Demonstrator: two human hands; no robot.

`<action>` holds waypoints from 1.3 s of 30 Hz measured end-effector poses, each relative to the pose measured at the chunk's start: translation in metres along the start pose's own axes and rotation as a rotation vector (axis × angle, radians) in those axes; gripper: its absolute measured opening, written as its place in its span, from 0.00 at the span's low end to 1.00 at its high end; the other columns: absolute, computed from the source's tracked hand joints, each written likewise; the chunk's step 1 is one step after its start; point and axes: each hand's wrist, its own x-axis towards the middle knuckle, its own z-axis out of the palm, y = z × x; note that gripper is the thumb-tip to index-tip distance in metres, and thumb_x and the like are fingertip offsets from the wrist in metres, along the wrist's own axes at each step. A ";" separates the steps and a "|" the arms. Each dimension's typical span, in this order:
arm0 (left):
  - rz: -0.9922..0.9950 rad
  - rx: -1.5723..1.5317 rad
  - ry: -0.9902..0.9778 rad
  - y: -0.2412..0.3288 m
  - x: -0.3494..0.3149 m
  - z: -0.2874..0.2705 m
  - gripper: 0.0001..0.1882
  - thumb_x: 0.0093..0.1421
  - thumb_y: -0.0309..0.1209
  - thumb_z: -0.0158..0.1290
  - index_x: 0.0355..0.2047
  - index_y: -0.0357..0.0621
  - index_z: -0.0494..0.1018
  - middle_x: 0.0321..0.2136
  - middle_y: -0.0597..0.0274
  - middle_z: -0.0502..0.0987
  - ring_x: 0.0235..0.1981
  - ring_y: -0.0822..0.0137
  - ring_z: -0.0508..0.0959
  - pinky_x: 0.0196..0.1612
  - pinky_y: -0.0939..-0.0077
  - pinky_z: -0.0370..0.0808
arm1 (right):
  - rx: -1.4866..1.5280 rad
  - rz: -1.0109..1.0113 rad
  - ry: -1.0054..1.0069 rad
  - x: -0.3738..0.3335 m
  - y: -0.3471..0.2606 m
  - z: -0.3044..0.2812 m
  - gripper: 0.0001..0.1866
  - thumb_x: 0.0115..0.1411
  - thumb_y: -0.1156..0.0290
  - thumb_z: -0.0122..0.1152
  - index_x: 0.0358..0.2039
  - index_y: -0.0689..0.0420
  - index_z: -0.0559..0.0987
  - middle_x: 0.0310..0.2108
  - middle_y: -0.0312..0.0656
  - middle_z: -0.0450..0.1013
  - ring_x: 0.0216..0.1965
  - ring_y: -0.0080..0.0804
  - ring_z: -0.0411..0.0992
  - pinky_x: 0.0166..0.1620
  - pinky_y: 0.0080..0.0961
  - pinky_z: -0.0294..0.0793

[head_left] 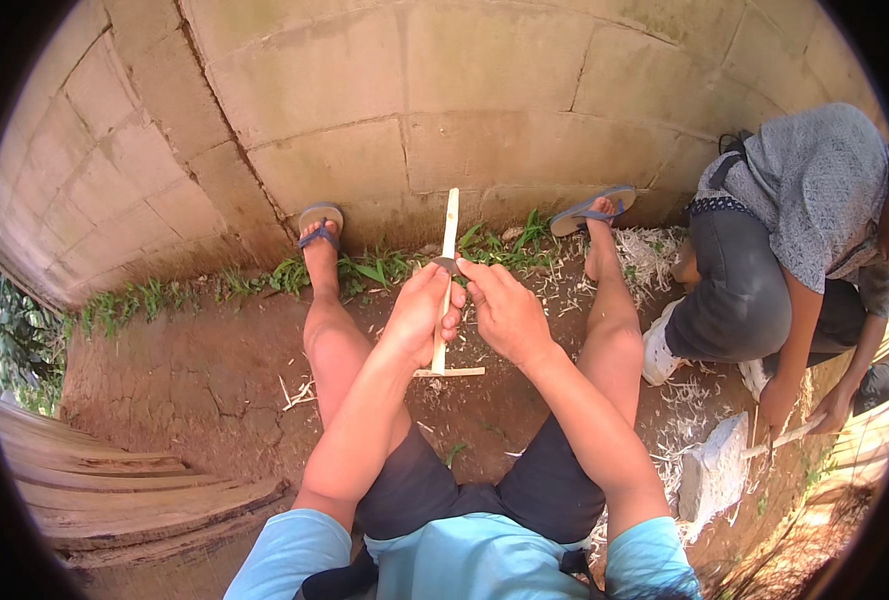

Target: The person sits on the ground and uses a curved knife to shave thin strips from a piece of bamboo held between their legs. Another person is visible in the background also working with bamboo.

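A pale strip of wood or bamboo (452, 222) stands out lengthwise in front of me, its near end reaching down between my forearms. My left hand (423, 312) is closed around its middle. Across the strip, just beyond my fingers, lies a small dark blade (447, 265). My right hand (508, 312) is closed at the blade's right side, fingers pinched together; the handle, if there is one, is hidden. Below my hands a second pale strip (465, 372) lies crosswise on the ground.
Ahead rises a block wall (345, 110) with weeds (375, 268) along its foot. At the right a person (815, 190) crouches, hands on a thin stick (790, 436) beside a whitish block (715, 468). Pale shavings (650, 262) litter the dirt. Wooden boards (145, 490) stand at left.
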 end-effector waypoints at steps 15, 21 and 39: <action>0.049 -0.074 0.108 -0.003 -0.002 -0.001 0.04 0.64 0.27 0.35 0.37 0.43 0.59 0.19 0.63 0.68 0.09 0.79 0.59 0.08 0.85 0.54 | -0.010 -0.060 0.009 -0.002 0.001 0.009 0.19 0.59 0.72 0.51 0.52 0.43 0.72 0.33 0.41 0.71 0.27 0.51 0.75 0.28 0.44 0.76; 0.051 -0.116 0.098 -0.006 -0.003 0.007 0.04 0.65 0.28 0.34 0.38 0.45 0.58 0.18 0.66 0.66 0.09 0.79 0.57 0.08 0.85 0.53 | -0.062 -0.087 0.011 0.002 0.009 0.008 0.21 0.57 0.73 0.51 0.52 0.42 0.72 0.35 0.40 0.71 0.27 0.48 0.75 0.27 0.43 0.76; 0.118 -0.153 0.070 0.002 0.008 -0.001 0.10 0.70 0.40 0.37 0.43 0.52 0.64 0.24 0.67 0.70 0.17 0.76 0.65 0.17 0.83 0.62 | -0.025 0.010 0.036 0.014 0.017 -0.003 0.15 0.64 0.65 0.51 0.51 0.42 0.73 0.34 0.41 0.73 0.34 0.48 0.75 0.33 0.41 0.75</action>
